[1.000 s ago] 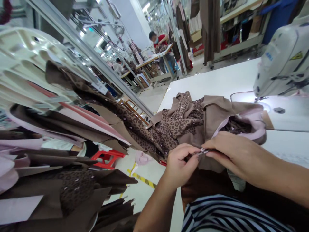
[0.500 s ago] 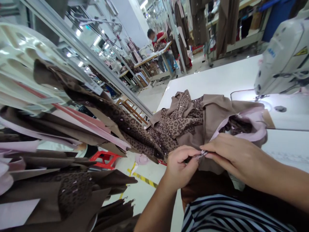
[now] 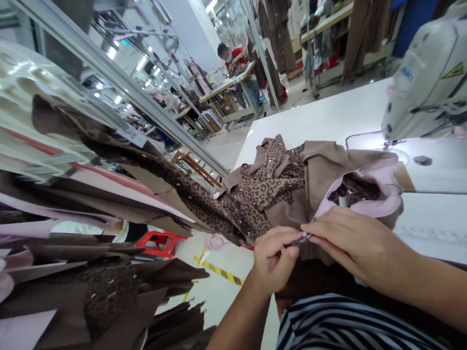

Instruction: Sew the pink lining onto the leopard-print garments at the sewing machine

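A brown garment with leopard-print parts (image 3: 248, 194) and a pale pink lining (image 3: 386, 180) lies bunched over the front of the white sewing table (image 3: 317, 119). At its near edge, my left hand (image 3: 275, 255) pinches a narrow bit of the cloth between thumb and forefinger. Close beside it, my right hand (image 3: 350, 238) grips the same edge, its fingertips almost meeting the left ones. The small fold between them is mostly covered by my fingers. The garment's round opening gapes just beyond my right hand.
A sewing machine (image 3: 426, 82) stands at the right of the table. On the left, brown and pink garment pieces (image 3: 109, 291) hang from a white hanger rack (image 3: 22, 112) beside a slanting metal rail (image 3: 127, 92). A red stool (image 3: 158, 243) stands below. Farther back, a co-worker (image 3: 237, 56) sits at another table.
The view has shifted slightly. My hands keep their pinch on the garment edge, with the left thumb a little lower and the fold between the fingers slightly altered.
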### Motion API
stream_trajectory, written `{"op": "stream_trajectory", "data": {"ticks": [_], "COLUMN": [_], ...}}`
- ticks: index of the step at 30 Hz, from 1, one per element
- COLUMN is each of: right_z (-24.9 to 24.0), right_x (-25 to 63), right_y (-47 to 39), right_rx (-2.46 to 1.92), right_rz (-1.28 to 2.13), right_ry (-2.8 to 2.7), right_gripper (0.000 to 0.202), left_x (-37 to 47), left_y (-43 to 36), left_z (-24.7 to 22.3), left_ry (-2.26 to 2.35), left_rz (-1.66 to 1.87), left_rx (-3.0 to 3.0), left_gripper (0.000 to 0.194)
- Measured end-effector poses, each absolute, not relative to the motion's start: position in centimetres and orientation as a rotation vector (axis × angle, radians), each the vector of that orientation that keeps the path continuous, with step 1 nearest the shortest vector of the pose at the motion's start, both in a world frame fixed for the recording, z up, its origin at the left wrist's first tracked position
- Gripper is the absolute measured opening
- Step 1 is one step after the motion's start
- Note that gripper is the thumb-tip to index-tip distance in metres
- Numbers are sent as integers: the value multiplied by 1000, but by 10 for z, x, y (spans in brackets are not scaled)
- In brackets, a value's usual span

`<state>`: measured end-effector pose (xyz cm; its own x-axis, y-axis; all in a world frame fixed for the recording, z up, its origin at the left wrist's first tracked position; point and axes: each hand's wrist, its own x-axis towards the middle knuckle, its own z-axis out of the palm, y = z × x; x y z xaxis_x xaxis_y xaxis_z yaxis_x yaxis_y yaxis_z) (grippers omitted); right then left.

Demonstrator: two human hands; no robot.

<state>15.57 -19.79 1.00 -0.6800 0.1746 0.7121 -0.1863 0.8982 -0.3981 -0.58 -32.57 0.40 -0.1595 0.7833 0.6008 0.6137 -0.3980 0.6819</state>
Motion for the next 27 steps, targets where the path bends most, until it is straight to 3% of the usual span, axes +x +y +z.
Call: {"op": "stream_trajectory", "data": {"ticks": [3,7,18,27], "right_z": [8,8,-14,8], "right_x": [156,156,155,159], "right_y": [-200,-205,-213,-199], "right_rx": [8,-47,-122,-37], "right_rz": [535,521,702,619], "right_ry": [-2234,-2263,-2215,-2369], "right_gripper": [25,27,34,31], "left_x": [-2,4,7,7], "left_y": [-324,-322,-321,-321], "left_z": [0,-7,-16,-15], "left_ry": [1692,1787,1704,1726], "left_rz": [1649,1695,1827,1806], "left_rx": [1960,1894,1762,1816], "left_gripper": [26,7,8,10]}}
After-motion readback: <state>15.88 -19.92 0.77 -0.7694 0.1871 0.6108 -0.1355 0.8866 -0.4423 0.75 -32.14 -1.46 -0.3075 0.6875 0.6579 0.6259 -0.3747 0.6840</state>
